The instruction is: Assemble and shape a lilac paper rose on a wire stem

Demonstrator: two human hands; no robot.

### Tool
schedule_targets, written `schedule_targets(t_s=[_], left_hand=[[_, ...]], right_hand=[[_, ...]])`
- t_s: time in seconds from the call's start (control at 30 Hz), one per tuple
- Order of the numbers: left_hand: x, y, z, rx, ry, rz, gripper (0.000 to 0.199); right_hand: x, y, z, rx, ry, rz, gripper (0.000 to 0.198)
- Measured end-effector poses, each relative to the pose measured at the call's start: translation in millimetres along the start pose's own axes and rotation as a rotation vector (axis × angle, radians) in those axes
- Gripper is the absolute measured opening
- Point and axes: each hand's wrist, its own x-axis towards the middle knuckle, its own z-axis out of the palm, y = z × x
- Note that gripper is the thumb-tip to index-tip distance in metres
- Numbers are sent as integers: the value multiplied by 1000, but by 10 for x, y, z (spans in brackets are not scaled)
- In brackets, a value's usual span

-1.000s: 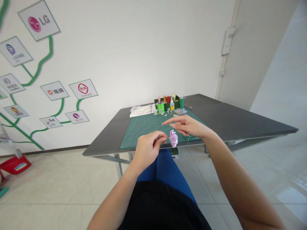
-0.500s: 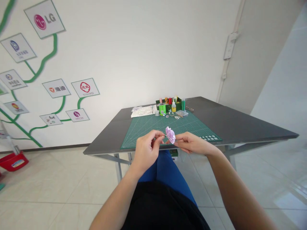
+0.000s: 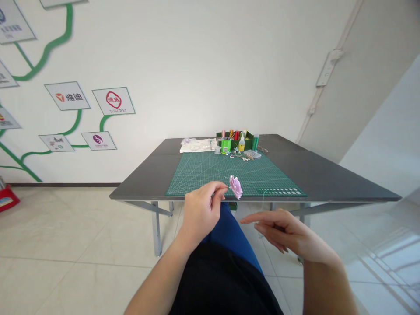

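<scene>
My left hand point(image 3: 202, 210) pinches a thin green stem between thumb and forefinger. On that stem, just beyond the fingertips, is a pale purple artificial flower point(image 3: 235, 187) with layered petals, its face turned to the right. Lower and farther right, my right hand point(image 3: 282, 229) is apart from the flower, in front of the table edge. Its forefinger points left with the thumb close beneath. A fine, pale thread point(image 3: 263, 202) runs by these fingers and seems pinched in them, though it is faint.
A green cutting mat point(image 3: 210, 170) covers the middle of the dark table point(image 3: 141, 175). Toward the back are a green box point(image 3: 250, 142) of thread spools, a bright green can point(image 3: 226, 145), a glue bottle point(image 3: 242, 143), small scissors point(image 3: 246, 159), a clear case point(image 3: 252, 154) and white sheets point(image 3: 197, 145).
My right hand has drawn away from the flower, moving down and right toward my body. The left hand stays nearly in place with the flower. The camera view has shifted somewhat.
</scene>
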Motion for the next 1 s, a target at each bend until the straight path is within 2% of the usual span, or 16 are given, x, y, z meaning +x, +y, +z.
schedule_targets(t_s=[0.27,0.43,0.67,0.83,1.0], left_hand=[[-130,-19,-94,312,85,164,17],[-150,-19,-178,402,100,213,17],[-160,-17,-190,407,56,253,20],[-158,5,-191,372,-20,257,20],[-145,26,-193,344,-52,277,21]], right_hand=[[18,-103,430,75,72,-130,30],[18,-255,520,80,80,-276,23],[106,-457,362,118,71,-350,24],[247,-595,154,183,145,-345,22],[411,-703,-66,125,168,-325,23]])
